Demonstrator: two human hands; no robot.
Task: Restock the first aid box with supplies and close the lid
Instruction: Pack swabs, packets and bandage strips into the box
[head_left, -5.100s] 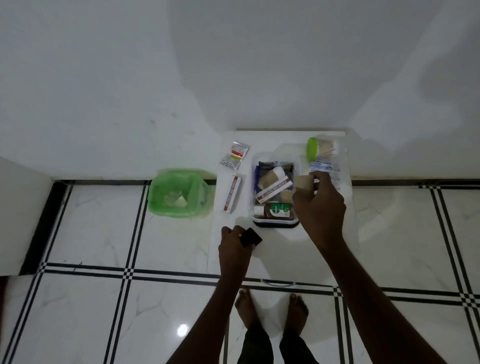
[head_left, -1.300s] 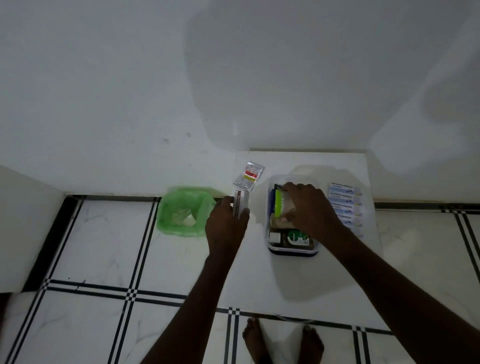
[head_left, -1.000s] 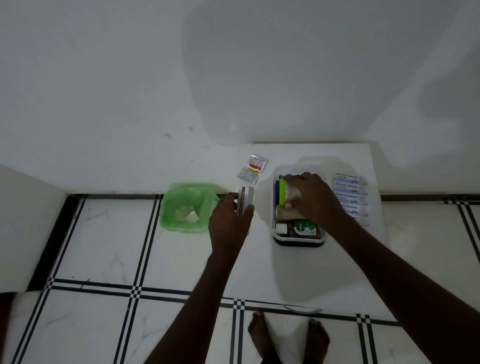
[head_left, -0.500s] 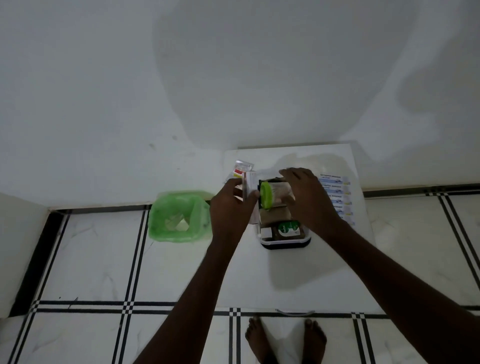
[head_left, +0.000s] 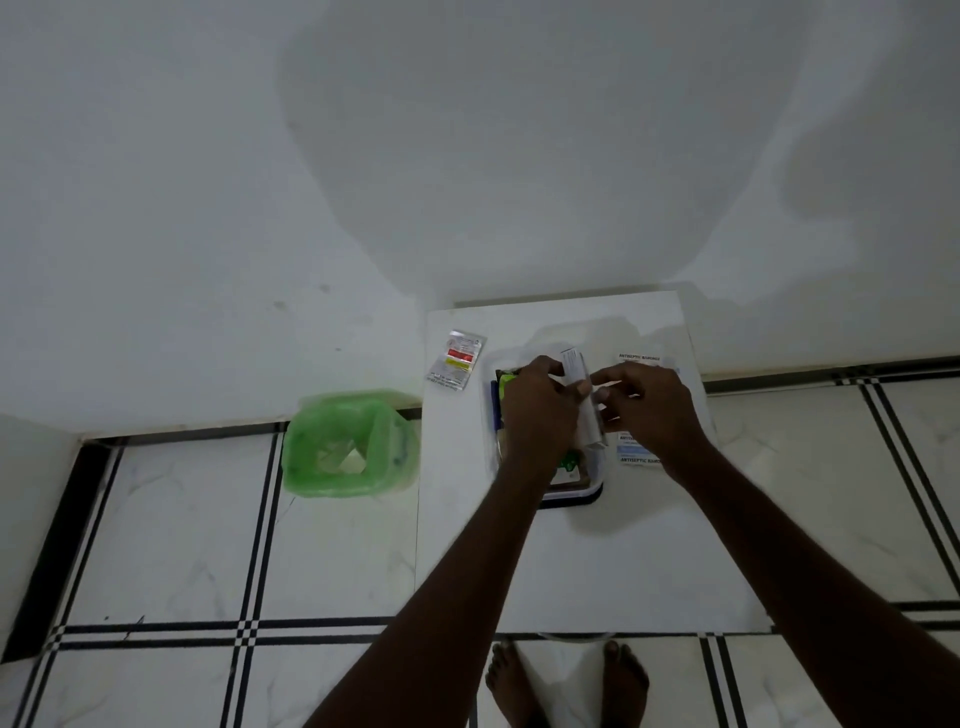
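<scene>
Both hands over the first aid box (head_left: 571, 493), which sits near the middle of the white surface (head_left: 571, 571). Your left hand (head_left: 537, 410) is clamped on a narrow carton (head_left: 584, 400), held tilted over the box's right side; your right hand (head_left: 647, 410) has its fingertips pinched on the carton's other face. Box is open and already crowded: a green-capped item (head_left: 503, 387) lies at the left and a green-labelled pack (head_left: 569, 462) near the front edge.

Risks, as judged:
- The carton is long. If you set it on top of the packed items it may ride above the rim and stop the lid seating.
- Pushing it down hard could shift the contents or slide the box on the smooth surface.
- No lid identifiable here; cannot tell where it is.

Around:
- Antiseptic bandage strips (head_left: 639, 460) lie just right of the box, partly under your right wrist. Your sleeveless forearm could drag them.
- A foil sachet (head_left: 457, 359) lies left of the box, not yet packed.
- A green-lined bin (head_left: 350, 444) stands on the floor, off the surface, clear of your reach path.
</scene>
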